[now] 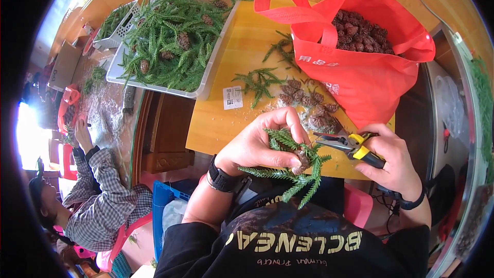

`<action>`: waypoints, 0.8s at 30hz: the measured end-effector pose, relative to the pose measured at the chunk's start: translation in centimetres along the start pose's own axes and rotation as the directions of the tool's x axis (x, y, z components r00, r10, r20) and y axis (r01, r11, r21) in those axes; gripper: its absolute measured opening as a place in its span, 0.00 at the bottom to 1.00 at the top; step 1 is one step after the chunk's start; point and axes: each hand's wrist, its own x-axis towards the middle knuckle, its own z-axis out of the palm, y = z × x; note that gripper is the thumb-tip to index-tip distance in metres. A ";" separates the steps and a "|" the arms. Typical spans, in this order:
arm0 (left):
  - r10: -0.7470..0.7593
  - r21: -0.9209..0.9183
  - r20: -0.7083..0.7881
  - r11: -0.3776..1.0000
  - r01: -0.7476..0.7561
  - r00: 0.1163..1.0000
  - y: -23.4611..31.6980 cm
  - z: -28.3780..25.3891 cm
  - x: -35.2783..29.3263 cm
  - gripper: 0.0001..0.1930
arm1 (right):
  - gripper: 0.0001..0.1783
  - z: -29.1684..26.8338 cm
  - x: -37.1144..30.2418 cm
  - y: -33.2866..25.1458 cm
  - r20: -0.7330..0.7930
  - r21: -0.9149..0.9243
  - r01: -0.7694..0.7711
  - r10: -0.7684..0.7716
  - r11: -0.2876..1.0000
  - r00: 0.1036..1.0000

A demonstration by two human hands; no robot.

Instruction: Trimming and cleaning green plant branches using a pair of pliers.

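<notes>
My left hand (262, 144) pinches a green artificial fir sprig (309, 177) with a small brown pine cone (300, 162) at its middle. In my right hand (393, 160) are needle-nose pliers (355, 146) with black and yellow handles. Their narrow jaws point left, close beside the top of the sprig; whether they touch it I cannot tell. Just beyond my hands, several loose pine cones (309, 100) lie on the yellow table (226, 123). Two bare sprigs, a nearer one (257, 82) and a farther one (283, 49), rest there too, next to a white printed label (232, 98).
A red bag (355, 80) full of pine cones (360, 33) stands at the far right. At the far left, a translucent bin (206, 85) is heaped with green sprigs (170, 46) bearing cones. A person in a checked shirt (108, 211) works at another table on the left. A blue crate (162, 211) stands below.
</notes>
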 end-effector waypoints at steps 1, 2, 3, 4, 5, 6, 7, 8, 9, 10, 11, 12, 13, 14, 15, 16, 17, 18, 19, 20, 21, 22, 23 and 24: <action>0.001 0.000 -0.001 1.000 -0.001 1.000 -0.1 0.0 0.0 0.16 | 0.15 0.0 0.0 0.1 0.008 0.002 -0.002 0.002 1.000 1.000; 0.015 0.019 0.004 1.000 -0.015 1.000 -0.2 -0.1 0.0 0.16 | 0.15 0.1 -0.1 0.2 0.008 0.002 -0.001 0.001 1.000 1.000; 0.029 0.037 0.009 0.999 -0.029 1.000 -0.2 -0.1 0.0 0.16 | 0.15 0.1 -0.2 0.3 0.017 0.014 -0.009 0.009 1.000 1.000; 0.029 0.037 0.009 0.999 -0.030 1.000 -0.2 -0.1 0.0 0.16 | 0.15 0.2 -0.2 0.4 0.025 0.024 -0.020 0.019 1.000 1.000; 0.016 0.047 0.012 0.999 -0.017 1.000 -0.1 -0.1 0.1 0.16 | 0.15 0.2 -0.2 0.4 0.025 0.024 -0.020 0.019 1.000 1.000; 0.003 0.058 0.015 0.998 -0.004 1.000 0.0 -0.1 0.1 0.16 | 0.15 0.2 -0.3 0.3 0.022 0.039 -0.032 0.031 0.999 0.999; 0.003 0.058 0.015 0.998 -0.004 1.000 0.0 0.0 0.0 0.16 | 0.14 0.3 -0.3 0.3 0.020 0.055 -0.044 0.043 0.998 0.999; -0.008 0.037 0.014 0.999 0.008 1.000 0.1 0.0 0.0 0.16 | 0.14 0.3 -0.4 0.3 0.020 0.055 -0.044 0.043 0.998 0.999; -0.019 0.017 0.012 1.000 0.019 1.000 0.1 0.1 -0.1 0.16 | 0.14 0.3 -0.5 0.4 0.027 0.074 -0.061 0.059 0.995 0.998; -0.019 0.017 0.013 1.000 0.019 1.000 0.2 0.1 0.0 0.16 | 0.14 0.3 -0.6 0.4 0.035 0.092 -0.078 0.075 0.993 0.997; -0.007 0.059 0.008 0.998 0.006 1.000 0.2 0.2 0.0 0.15 | 0.14 0.3 -0.7 0.4 0.035 0.092 -0.078 0.075 0.993 0.997; 0.006 0.101 0.004 0.995 -0.006 1.000 0.2 0.2 0.0 0.15 | 0.15 0.3 -0.7 0.4 0.034 0.092 -0.090 0.088 0.992 0.996; 0.007 0.102 0.003 0.995 -0.007 1.000 0.3 0.2 0.0 0.15 | 0.15 0.3 -0.7 0.3 0.034 0.092 -0.101 0.098 0.991 0.995; 0.024 0.156 -0.010 0.988 -0.022 1.000 0.3 0.3 0.0 0.15 | 0.15 0.3 -0.8 0.4 0.035 0.092 -0.099 0.096 0.991 0.995; 0.041 0.210 -0.021 0.977 -0.035 0.999 0.3 0.3 0.0 0.14 | 0.15 0.4 -0.8 0.4 0.031 0.095 -0.096 0.094 0.991 0.995; 0.041 0.210 -0.021 0.977 -0.035 0.999 0.3 0.3 0.1 0.14 | 0.15 0.4 -0.9 0.5 0.028 0.097 -0.095 0.093 0.991 0.995; 0.058 0.232 -0.018 0.971 -0.053 0.998 0.2 0.3 0.1 0.14 | 0.15 0.4 -0.9 0.5 0.027 0.097 -0.095 0.092 0.991 0.995; 0.076 0.253 -0.014 0.965 -0.070 0.997 0.2 0.3 0.1 0.14 | 0.15 0.4 -1.0 0.5 0.025 0.103 -0.108 0.106 0.989 0.994; 0.075 0.253 -0.014 0.965 -0.069 0.997 0.2 0.4 0.1 0.14 | 0.15 0.5 -1.0 0.5 0.022 0.109 -0.123 0.121 0.986 0.992; 0.082 0.275 -0.010 0.958 -0.076 0.997 0.3 0.4 0.1 0.14 | 0.15 0.5 -1.1 0.5 0.021 0.110 -0.123 0.121 0.986 0.992; 0.089 0.296 -0.005 0.951 -0.084 0.996 0.4 0.5 0.1 0.14 | 0.15 0.4 -1.1 0.6 0.027 0.117 -0.125 0.122 0.985 0.992; 0.089 0.297 -0.005 0.951 -0.083 0.996 0.5 0.5 0.1 0.14 | 0.16 0.4 -1.2 0.7 0.032 0.124 -0.126 0.123 0.984 0.992; 0.087 0.299 -0.007 0.951 -0.081 0.996 0.5 0.6 0.2 0.14 | 0.16 0.4 -1.2 0.7 0.032 0.124 -0.126 0.123 0.984 0.992; 0.086 0.301 -0.009 0.950 -0.079 0.996 0.5 0.6 0.2 0.14 | 0.16 0.4 -1.2 0.7 0.036 0.123 -0.135 0.131 0.983 0.991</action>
